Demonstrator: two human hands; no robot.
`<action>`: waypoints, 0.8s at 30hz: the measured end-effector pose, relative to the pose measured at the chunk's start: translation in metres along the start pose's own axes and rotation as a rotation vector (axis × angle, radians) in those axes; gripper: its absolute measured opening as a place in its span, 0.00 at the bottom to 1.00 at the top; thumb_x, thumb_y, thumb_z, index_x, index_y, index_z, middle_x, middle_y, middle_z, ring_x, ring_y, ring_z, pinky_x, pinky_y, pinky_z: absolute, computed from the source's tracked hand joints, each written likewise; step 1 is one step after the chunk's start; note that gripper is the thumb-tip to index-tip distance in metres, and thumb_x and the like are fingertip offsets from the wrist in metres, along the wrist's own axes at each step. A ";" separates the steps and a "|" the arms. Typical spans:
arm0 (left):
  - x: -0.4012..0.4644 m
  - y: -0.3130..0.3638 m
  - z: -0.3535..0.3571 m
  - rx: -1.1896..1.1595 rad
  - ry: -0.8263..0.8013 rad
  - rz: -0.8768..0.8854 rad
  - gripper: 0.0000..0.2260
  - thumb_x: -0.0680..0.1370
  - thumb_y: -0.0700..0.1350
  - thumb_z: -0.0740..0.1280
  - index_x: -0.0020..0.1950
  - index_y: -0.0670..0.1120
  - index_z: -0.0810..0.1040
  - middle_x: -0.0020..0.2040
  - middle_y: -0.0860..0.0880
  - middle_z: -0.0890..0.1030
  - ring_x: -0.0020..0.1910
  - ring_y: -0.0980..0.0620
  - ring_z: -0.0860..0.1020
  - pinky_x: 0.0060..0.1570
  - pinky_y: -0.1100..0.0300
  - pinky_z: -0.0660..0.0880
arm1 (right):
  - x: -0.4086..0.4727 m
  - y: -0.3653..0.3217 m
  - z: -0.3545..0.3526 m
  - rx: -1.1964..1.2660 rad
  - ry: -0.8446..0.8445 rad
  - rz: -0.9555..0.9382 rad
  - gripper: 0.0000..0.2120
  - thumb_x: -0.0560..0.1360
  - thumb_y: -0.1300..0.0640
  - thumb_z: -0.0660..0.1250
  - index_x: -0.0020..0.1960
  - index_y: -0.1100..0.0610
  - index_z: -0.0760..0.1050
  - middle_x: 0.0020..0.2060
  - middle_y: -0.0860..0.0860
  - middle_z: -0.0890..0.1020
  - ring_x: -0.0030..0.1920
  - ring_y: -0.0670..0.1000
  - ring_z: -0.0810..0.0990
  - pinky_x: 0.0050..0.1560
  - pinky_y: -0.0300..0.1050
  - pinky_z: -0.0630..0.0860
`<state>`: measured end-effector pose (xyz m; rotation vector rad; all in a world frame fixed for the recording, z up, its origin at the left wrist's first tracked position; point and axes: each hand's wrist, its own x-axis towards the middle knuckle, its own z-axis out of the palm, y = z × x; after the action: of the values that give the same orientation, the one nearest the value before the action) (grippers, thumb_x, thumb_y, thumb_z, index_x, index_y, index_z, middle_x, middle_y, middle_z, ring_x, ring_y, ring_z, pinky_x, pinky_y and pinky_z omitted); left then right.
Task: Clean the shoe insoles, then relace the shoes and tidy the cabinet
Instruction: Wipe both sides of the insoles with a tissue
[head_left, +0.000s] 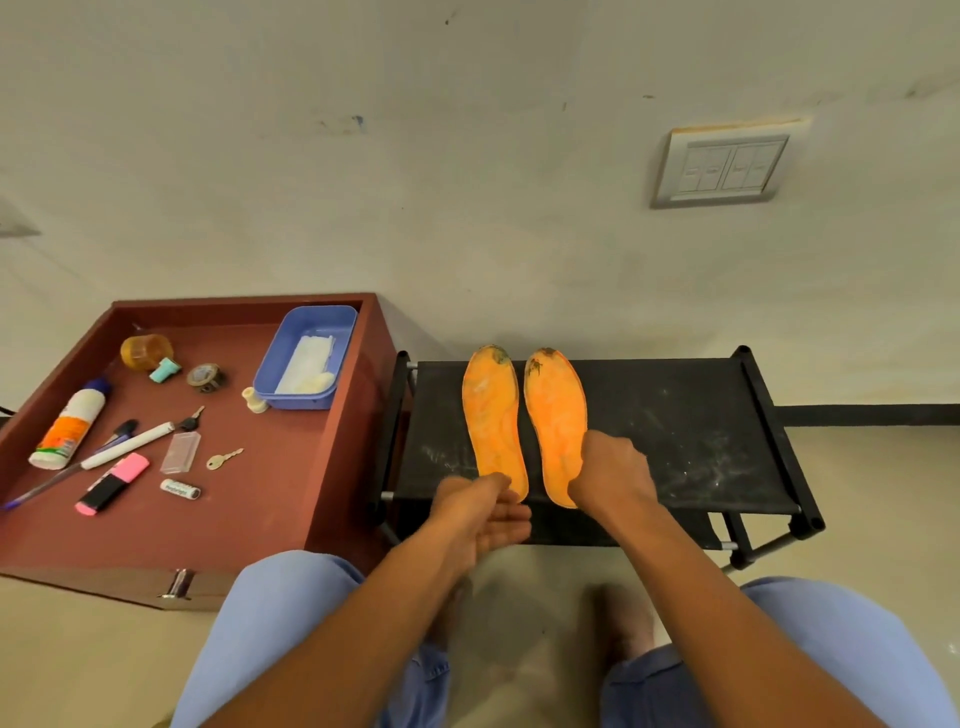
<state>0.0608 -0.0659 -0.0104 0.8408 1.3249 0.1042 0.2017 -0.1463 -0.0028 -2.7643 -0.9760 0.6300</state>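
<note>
Your left hand (485, 512) is loose and empty, your right hand (610, 470) presses the right insole (555, 415); it could slip off the rack (701, 431) edge.

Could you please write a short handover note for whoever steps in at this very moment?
Left hand: open, palm up, fingertips at the heel of the left insole.
Right hand: on the heel edge of the right insole; grip unclear.
Both insoles lie side by side on the black rack, toes dirty.
Blue tub holding white cloth sits on the cabinet top among clutter.
Left: cleaning, relacing, tidying. No shoes in view.
</note>
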 end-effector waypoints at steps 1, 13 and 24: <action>-0.001 0.008 -0.003 0.057 0.036 0.067 0.10 0.82 0.42 0.69 0.54 0.34 0.80 0.45 0.36 0.86 0.43 0.40 0.86 0.37 0.53 0.85 | 0.001 -0.001 -0.003 0.010 0.014 -0.011 0.15 0.77 0.61 0.70 0.63 0.58 0.75 0.57 0.58 0.80 0.56 0.58 0.82 0.52 0.49 0.80; 0.023 0.067 -0.024 0.611 0.298 0.519 0.06 0.75 0.57 0.71 0.42 0.56 0.81 0.45 0.57 0.83 0.47 0.50 0.83 0.52 0.47 0.83 | 0.017 -0.031 -0.004 0.328 0.188 -0.090 0.13 0.77 0.50 0.73 0.60 0.47 0.78 0.51 0.48 0.85 0.47 0.50 0.84 0.46 0.46 0.82; 0.036 0.092 -0.041 0.658 0.216 0.426 0.12 0.80 0.55 0.64 0.48 0.50 0.84 0.45 0.49 0.85 0.45 0.46 0.84 0.50 0.47 0.84 | 0.019 -0.131 -0.025 0.603 0.264 -0.430 0.07 0.77 0.54 0.72 0.55 0.49 0.80 0.42 0.42 0.83 0.43 0.42 0.82 0.46 0.40 0.80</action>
<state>0.0702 0.0379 0.0153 1.7074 1.3777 0.0950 0.1515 -0.0322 0.0482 -1.9722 -1.0565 0.3901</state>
